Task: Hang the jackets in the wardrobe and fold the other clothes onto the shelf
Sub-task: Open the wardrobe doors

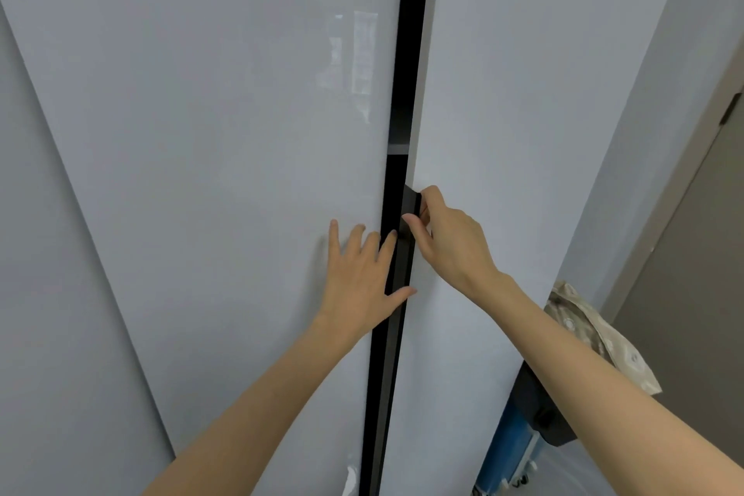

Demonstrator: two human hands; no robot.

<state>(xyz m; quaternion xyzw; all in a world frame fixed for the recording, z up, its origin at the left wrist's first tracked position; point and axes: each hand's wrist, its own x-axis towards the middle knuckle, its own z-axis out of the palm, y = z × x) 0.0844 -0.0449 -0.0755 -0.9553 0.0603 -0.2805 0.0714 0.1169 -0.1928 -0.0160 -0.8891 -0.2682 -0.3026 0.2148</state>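
Observation:
A tall wardrobe with two glossy pale grey doors fills the view. The left door and the right door stand a narrow gap apart, and a dark interior with one shelf edge shows between them. My left hand lies flat on the left door beside the gap, fingers straight. My right hand pinches the dark handle strip on the right door's inner edge. No jackets or other clothes are visible inside.
At the lower right, beyond the right door, a beige patterned cloth lies over a dark object above a blue item. A grey-brown room door stands at the far right. Another pale panel borders the left.

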